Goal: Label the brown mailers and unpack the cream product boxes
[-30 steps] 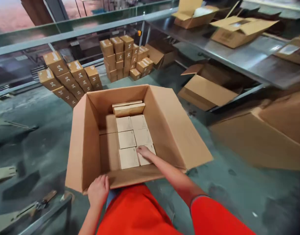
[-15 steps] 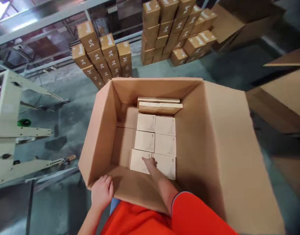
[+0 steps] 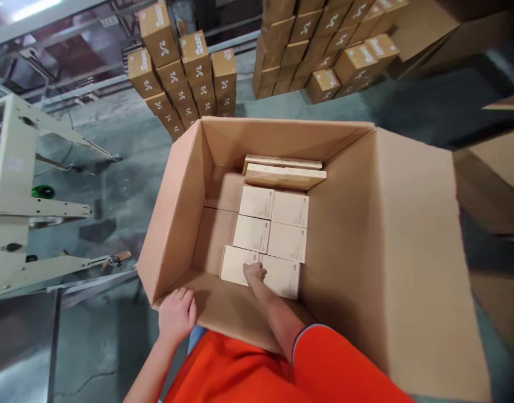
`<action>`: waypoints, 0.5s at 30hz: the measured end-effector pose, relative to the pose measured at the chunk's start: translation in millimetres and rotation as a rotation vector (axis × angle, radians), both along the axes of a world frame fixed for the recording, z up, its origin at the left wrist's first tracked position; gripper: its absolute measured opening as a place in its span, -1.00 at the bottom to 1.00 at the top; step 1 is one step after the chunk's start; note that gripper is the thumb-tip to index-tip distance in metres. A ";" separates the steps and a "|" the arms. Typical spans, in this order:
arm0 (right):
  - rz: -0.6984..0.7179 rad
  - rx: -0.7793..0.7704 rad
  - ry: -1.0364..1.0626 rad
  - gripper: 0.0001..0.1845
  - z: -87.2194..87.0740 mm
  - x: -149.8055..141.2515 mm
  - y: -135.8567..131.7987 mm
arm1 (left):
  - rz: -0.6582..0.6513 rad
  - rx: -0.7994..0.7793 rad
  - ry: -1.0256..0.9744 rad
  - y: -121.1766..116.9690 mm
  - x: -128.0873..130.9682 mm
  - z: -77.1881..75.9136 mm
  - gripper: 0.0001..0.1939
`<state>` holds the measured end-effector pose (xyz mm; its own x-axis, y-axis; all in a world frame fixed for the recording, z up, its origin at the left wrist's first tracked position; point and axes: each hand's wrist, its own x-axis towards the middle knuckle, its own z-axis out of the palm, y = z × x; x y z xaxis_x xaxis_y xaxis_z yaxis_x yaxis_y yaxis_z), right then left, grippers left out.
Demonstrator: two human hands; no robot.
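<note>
My left hand [image 3: 177, 314] is wrapped over the near left rim of a large open cardboard box [image 3: 344, 235]. Reaching down inside, my right hand [image 3: 255, 272] has its fingers curled at the right edge of the near left cream box [image 3: 234, 264]; its fingertips are partly hidden. Right beside it lies another cream box [image 3: 282, 277]. Several more cream boxes [image 3: 252, 232] lie flat in two columns beyond them. Against the far wall, flat cream boxes [image 3: 286, 176] stand on edge.
Stacked brown cartons [image 3: 189, 73] stand on the floor beyond the box, with a larger stack [image 3: 302, 50] further right. A pale metal frame with legs [image 3: 38, 204] is at left. The box's wide flap [image 3: 428, 252] spreads out to the right, near other open cartons [image 3: 504, 168].
The view has shifted a little, with the floor stacks higher in the picture. My right hand's index finger, stretched out before, is now curled. My left hand keeps its hold on the rim.
</note>
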<state>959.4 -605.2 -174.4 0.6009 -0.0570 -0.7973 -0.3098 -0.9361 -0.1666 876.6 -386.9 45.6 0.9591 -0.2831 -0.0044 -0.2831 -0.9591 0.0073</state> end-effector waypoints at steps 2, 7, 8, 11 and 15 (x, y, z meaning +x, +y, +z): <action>-0.068 -0.098 0.081 -0.55 3.3 -0.2 -2.9 | 0.005 0.003 0.005 -0.2 -0.2 -0.2 -0.79; -0.109 -0.275 0.110 -0.53 11.9 -2.9 -5.9 | 0.037 0.018 0.041 -0.2 -1.2 -1.4 -0.77; -0.085 -0.284 0.088 -0.54 13.2 -2.5 -7.7 | 0.040 0.016 0.043 -0.2 -1.3 -1.2 -0.77; 0.039 -0.241 0.016 -0.63 17.0 2.3 -20.5 | 0.038 0.006 0.051 -0.3 -1.1 -0.1 -0.77; 0.278 -0.020 -0.115 -0.63 23.3 17.1 -40.0 | 0.041 0.004 0.050 -1.0 -0.6 1.3 -0.77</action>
<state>976.4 -645.2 -151.0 0.6817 0.1070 -0.7238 -0.0219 -0.9858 -0.1664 876.0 -387.9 47.0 0.9684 -0.2436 -0.0534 -0.2430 -0.9699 0.0166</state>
